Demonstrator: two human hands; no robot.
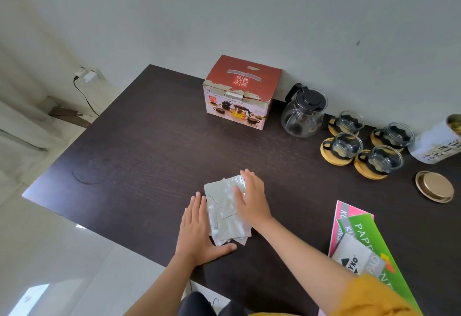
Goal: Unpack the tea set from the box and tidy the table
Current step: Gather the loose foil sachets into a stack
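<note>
A pile of several silver foil sachets (224, 213) lies on the dark wooden table (139, 146) near its front. My left hand (197, 231) lies flat against the pile's left side with its thumb under the near edge. My right hand (252, 196) rests flat on top of the pile's right side. The red tea set box (240, 91) stands shut at the back by the wall. To its right stands the glass teapot (303, 113) with a black lid. Several glass cups (346, 145) sit on round bamboo coasters further right.
A white tea tin (436, 141) lies open at the right edge, with its gold lid (434, 186) flat on the table below it. Pink and green paper pads (361, 236) lie at the front right. A charger and cable (86, 83) hang on the wall at left.
</note>
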